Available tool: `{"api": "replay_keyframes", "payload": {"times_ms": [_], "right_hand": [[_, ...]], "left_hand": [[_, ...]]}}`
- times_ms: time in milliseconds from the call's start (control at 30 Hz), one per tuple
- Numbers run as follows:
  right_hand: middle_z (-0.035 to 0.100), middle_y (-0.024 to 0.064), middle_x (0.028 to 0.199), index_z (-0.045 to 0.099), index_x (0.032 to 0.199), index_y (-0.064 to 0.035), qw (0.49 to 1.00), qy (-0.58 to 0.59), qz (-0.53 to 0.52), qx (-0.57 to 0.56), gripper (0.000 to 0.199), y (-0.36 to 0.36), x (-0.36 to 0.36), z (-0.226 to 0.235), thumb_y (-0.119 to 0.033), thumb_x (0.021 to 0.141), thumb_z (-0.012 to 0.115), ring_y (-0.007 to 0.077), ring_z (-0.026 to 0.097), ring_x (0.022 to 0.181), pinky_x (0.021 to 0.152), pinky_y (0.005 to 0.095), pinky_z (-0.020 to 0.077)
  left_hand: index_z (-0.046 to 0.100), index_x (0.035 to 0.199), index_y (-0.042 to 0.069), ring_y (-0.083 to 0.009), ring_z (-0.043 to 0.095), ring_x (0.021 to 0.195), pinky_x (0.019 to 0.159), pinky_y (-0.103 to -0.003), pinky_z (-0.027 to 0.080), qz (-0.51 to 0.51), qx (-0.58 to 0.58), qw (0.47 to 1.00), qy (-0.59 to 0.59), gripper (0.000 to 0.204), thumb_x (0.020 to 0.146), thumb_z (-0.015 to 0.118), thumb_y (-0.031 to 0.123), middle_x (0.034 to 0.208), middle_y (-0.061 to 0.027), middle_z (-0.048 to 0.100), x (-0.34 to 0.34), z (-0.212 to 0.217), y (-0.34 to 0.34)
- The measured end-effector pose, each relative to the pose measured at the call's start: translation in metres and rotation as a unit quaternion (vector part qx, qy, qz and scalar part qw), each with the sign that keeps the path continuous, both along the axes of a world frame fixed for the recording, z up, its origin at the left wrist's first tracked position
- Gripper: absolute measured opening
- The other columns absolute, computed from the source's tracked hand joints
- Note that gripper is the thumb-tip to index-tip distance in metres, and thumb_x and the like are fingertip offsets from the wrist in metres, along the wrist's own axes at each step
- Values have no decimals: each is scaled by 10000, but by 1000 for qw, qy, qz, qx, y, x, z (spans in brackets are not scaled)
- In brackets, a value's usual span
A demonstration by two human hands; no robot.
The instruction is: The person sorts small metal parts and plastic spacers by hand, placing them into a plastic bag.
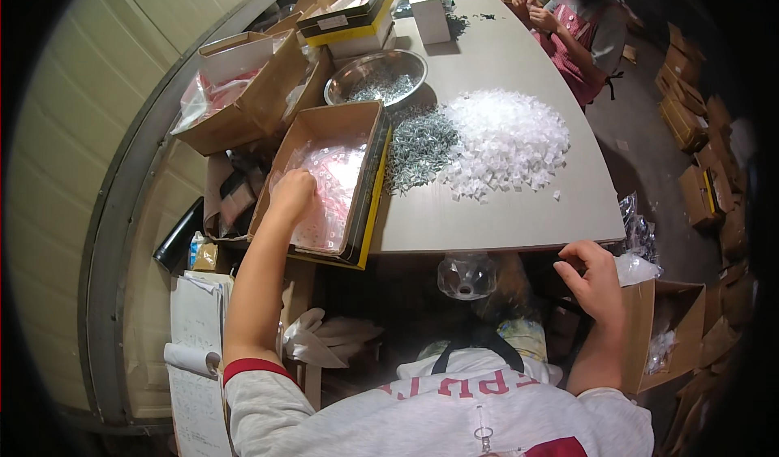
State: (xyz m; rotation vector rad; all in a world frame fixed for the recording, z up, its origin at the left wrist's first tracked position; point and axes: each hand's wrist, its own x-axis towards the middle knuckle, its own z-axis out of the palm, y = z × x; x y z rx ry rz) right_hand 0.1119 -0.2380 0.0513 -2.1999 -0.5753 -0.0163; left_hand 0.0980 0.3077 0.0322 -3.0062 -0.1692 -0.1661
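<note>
My left hand [294, 193] reaches into an open cardboard box [375, 189] with a black and yellow outside. Small clear plastic bags with red marks [334, 183] fill that box. The left fingers are closed and point down among the bags; what they grip is hidden. Off the table's near right edge, my right hand [591, 277] hovers with curled fingers, its thumb apart, and nothing visible in it. Beside the box lie a pile of grey metal screws [422, 145] and a larger pile of small white translucent pieces [511, 141].
A steel bowl [410, 61] holds more metal pieces. Cartons [243, 100] crowd the left side. A white box [428, 15] stands farther back. A cut clear bottle [466, 276] hangs at the near edge. A co-worker [578, 39] is at the far right, and an open carton [673, 327] sits right of me.
</note>
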Motion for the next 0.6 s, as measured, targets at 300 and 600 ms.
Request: {"api": "replay_keyframes", "payload": {"times_ms": [300,600], "right_hand": [[657,145,832,665,916,20,999,15,32,9,187,16,-1,-1,-110,805,741,273,654,736,666,344,519],[666,149,931,653,1001,-12,965,-53,202,160,205,122,-18,6,-113,836,722,343,650,859,782,408,521]], "left_hand": [[697,870,-9,-131,656,690,619,-270,502,65,-424,863,-265,144,916,693,127,835,-68,708,-8,30,10],[664,976,21,-81,618,722,623,-213,483,-38,-698,681,-216,141,994,626,155,882,-49,686,-54,27,-207]]}}
